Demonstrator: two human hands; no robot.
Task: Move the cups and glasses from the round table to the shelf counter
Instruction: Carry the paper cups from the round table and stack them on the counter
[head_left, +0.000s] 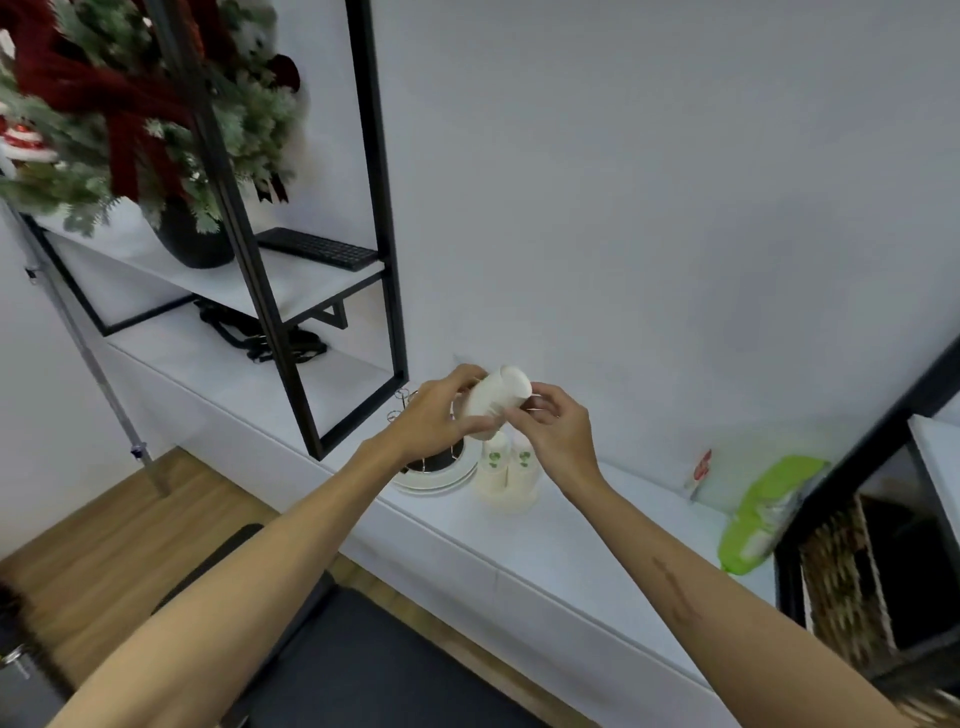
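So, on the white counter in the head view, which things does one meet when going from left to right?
Black straps → round white plate with wire rack → standing paper cups → small red-and-white packet → green packet.

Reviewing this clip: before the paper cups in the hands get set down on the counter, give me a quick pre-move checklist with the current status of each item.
1. Left hand grips the held paper cups: ok.
2. Right hand on the cups' lower edge: ok, fingertips touching.
3. Held cups upright: not ok, tilted on their side.
4. Bare white counter right of the standing cup stacks: ok.
5. Wire rack on the plate clear of the drop path: cannot tell, left hand hides much of it.
6. How many cups are nested in the hands: cannot tell.
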